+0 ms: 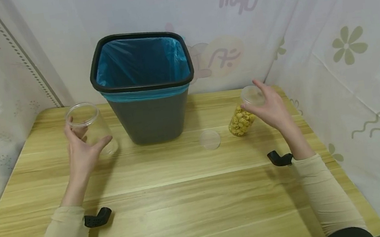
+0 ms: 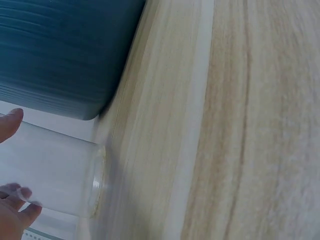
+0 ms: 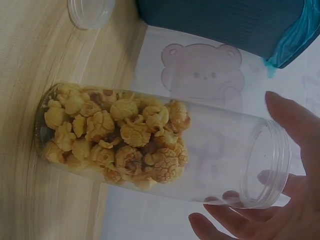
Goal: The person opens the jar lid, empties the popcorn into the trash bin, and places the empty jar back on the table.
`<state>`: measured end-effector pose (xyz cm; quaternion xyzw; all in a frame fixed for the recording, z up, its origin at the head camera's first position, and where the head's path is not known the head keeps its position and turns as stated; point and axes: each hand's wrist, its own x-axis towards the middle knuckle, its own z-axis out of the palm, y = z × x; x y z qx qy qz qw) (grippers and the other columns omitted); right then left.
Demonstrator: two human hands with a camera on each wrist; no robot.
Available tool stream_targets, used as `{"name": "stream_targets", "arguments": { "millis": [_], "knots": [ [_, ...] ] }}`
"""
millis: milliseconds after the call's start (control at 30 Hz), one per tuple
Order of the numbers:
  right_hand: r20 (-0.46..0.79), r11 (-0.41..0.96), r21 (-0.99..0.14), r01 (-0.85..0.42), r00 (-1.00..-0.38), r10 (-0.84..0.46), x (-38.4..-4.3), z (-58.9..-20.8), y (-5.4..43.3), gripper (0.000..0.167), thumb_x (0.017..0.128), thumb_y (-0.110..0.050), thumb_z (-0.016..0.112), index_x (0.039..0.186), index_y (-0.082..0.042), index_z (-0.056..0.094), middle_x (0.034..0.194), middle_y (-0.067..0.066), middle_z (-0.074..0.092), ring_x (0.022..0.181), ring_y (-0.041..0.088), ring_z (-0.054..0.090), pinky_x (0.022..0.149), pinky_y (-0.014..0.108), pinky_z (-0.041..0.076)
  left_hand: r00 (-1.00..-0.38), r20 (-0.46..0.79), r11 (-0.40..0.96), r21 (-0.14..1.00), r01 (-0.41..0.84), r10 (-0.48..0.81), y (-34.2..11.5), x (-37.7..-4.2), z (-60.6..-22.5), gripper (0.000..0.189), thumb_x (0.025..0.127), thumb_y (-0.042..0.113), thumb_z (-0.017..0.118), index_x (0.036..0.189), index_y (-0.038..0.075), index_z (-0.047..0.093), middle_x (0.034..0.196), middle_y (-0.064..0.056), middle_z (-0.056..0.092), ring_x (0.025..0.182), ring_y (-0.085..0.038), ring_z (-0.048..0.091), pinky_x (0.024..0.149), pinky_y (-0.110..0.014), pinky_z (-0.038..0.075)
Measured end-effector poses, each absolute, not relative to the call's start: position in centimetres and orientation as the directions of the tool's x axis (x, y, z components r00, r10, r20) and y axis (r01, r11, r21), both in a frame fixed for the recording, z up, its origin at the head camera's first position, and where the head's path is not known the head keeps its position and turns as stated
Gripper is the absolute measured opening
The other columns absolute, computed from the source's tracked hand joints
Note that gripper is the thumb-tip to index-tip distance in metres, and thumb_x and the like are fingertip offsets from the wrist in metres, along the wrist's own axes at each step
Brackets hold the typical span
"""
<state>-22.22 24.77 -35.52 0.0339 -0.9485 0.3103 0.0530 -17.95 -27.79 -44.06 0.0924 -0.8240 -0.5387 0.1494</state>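
My left hand [image 1: 84,148] curves round a clear, empty-looking plastic jar [image 2: 55,165] that stands left of the bin. Its thumb lies along the right side of the jar, and the fingers reach behind the left side. On the right, an upright clear jar [image 3: 215,145] is filled to about its middle with yellow popcorn [image 1: 241,120]. Around that jar's rim my right hand [image 1: 271,105] is spread, fingers loosely bent on the far side. In the right wrist view its thumb shows a gap from the neck. A round clear lid [image 1: 210,139] lies flat between bin and popcorn jar.
A dark grey bin [image 1: 152,119] with a blue liner [image 1: 139,61] stands at the back of the wooden table [image 1: 174,216]. White printed curtains [image 1: 351,85] hang behind the table and along both sides. Black devices [image 1: 98,217] sit at both wrists.
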Motion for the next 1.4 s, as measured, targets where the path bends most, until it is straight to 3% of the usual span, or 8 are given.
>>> {"name": "stream_targets", "arguments": {
  "millis": [167,300,633,867,1033,1133,1300,1400],
  "knots": [
    [0.145,0.805,-0.577,-0.135,-0.988,-0.062,-22.1,-35.8,24.9,0.097,0.089,-0.046,0.078,0.165,-0.022,0.022,0.171,0.01,0.027,0.156,0.041,0.027,0.123,0.066,0.025,-0.945,0.134,0.397,0.918,0.004,-0.3,-28.0,-17.8,-44.2,0.126,0.083,0.019,0.087,0.163,0.038,-0.008,0.175,-0.008,0.009,0.16,-0.029,0.022,0.129,-0.052,0.023],
    [0.156,0.804,-0.575,-0.151,-0.985,-0.073,-22.1,-36.0,24.9,0.094,0.091,-0.042,0.077,0.165,-0.02,0.023,0.17,0.013,0.029,0.155,0.042,0.029,0.122,0.066,0.028,-0.938,0.156,0.389,0.921,0.025,-0.31,-28.1,-17.7,-44.1,0.127,0.082,0.017,0.087,0.164,0.035,-0.008,0.173,-0.011,0.017,0.16,-0.03,0.022,0.13,-0.052,0.021],
    [0.184,0.808,-0.57,-0.149,-0.982,-0.052,-22.1,-35.8,24.8,0.095,0.09,-0.038,0.079,0.164,-0.018,0.025,0.168,0.015,0.032,0.154,0.044,0.03,0.122,0.067,0.027,-0.9,0.247,0.384,0.918,0.099,-0.359,-28.5,-17.5,-43.1,0.125,0.081,0.016,0.088,0.165,0.033,-0.004,0.169,-0.004,0.026,0.158,-0.016,0.025,0.132,-0.039,0.017],
    [0.206,0.797,-0.582,-0.161,-0.977,-0.047,-21.8,-35.5,24.7,0.094,0.089,-0.039,0.08,0.164,-0.019,0.027,0.166,0.015,0.036,0.152,0.044,0.033,0.12,0.068,0.03,-0.886,0.288,0.402,0.906,0.13,-0.363,-28.6,-17.1,-41.7,0.124,0.08,0.017,0.088,0.164,0.037,0.0,0.172,0.002,0.018,0.159,-0.009,0.019,0.132,-0.032,0.014],
    [0.25,0.794,-0.579,-0.187,-0.967,-0.045,-21.5,-35.0,24.3,0.092,0.088,-0.04,0.08,0.163,-0.02,0.03,0.166,0.014,0.037,0.152,0.043,0.034,0.121,0.066,0.03,-0.878,0.298,0.413,0.901,0.13,-0.375,-28.2,-16.7,-40.7,0.123,0.078,0.018,0.089,0.164,0.04,0.003,0.172,0.006,0.02,0.159,-0.007,0.019,0.133,-0.036,0.012],
    [0.275,0.791,-0.578,-0.2,-0.961,-0.042,-21.2,-34.6,24.0,0.091,0.088,-0.041,0.08,0.163,-0.024,0.031,0.165,0.014,0.039,0.141,0.043,0.046,0.115,0.064,0.037,-0.871,0.313,0.425,0.895,0.138,-0.378,-27.9,-16.5,-40.1,0.122,0.078,0.018,0.089,0.164,0.04,0.004,0.171,0.007,0.022,0.159,-0.007,0.019,0.132,-0.037,0.011],
    [0.294,0.784,-0.584,-0.21,-0.955,-0.036,-20.5,-33.9,22.9,0.089,0.088,-0.047,0.079,0.162,-0.032,0.031,0.163,0.011,0.042,0.101,0.035,0.059,0.09,0.051,0.049,-0.849,0.367,0.444,0.878,0.18,-0.38,-27.4,-16.2,-38.9,0.121,0.077,0.015,0.089,0.164,0.037,0.009,0.17,0.007,0.025,0.158,-0.006,0.02,0.131,-0.036,0.01],
    [0.307,0.776,-0.591,-0.219,-0.951,-0.034,-20.0,-33.3,22.2,0.087,0.088,-0.048,0.078,0.161,-0.035,0.032,0.163,0.009,0.042,0.11,0.034,0.058,0.087,0.048,0.05,-0.836,0.399,0.448,0.868,0.212,-0.378,-27.0,-15.7,-37.9,0.119,0.076,0.014,0.089,0.164,0.034,0.012,0.17,0.006,0.026,0.158,-0.006,0.021,0.131,-0.037,0.01]
  ]
}}
